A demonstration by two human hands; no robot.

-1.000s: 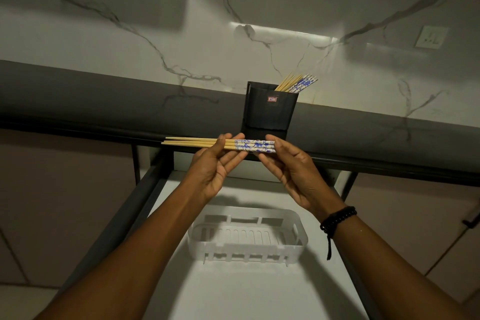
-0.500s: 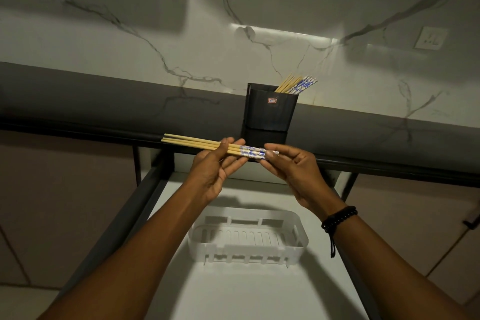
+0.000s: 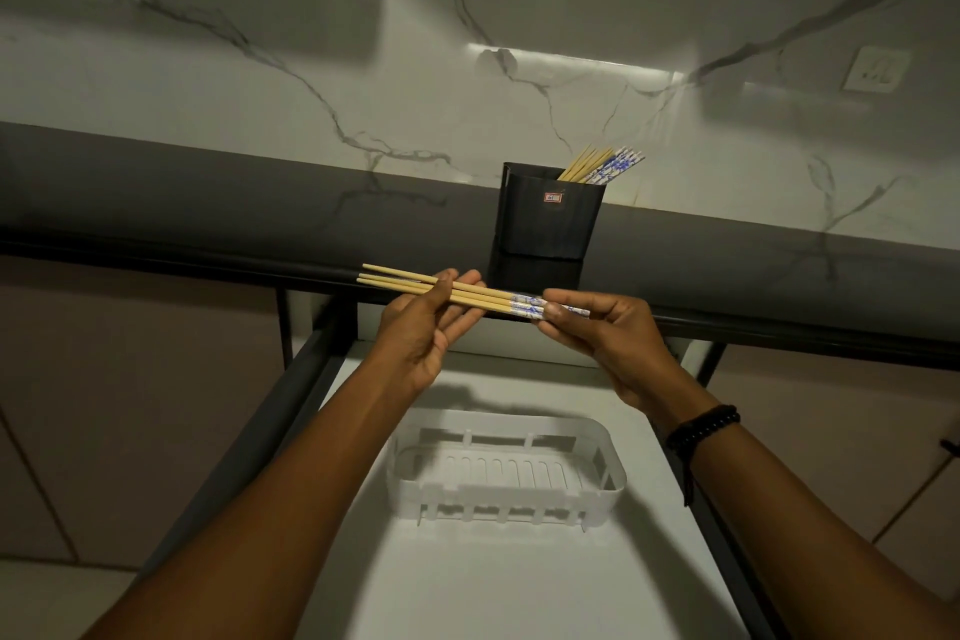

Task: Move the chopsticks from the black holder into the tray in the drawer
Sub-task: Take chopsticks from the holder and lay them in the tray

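The left hand (image 3: 418, 335) held the chopsticks (image 3: 480, 297) between thumb and fingers; the right hand (image 3: 615, 343) pinched their patterned end, at 12 o'clock from the tray (image 3: 519, 495).

Holder (image 3: 548, 218), chopsticks (image 3: 605, 165) in it: on counter (image 3: 208, 203), frame ctr. 2nd bundle (image 3: 467, 294): below holder, above tray (image 3: 509, 494) in drawer (image 3: 519, 587).

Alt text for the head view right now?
Both hands hold a bundle of chopsticks above the open drawer: left hand at the middle, right hand pinching the blue-patterned ends. The white tray below holds none yet; other chopsticks stand in the black holder.
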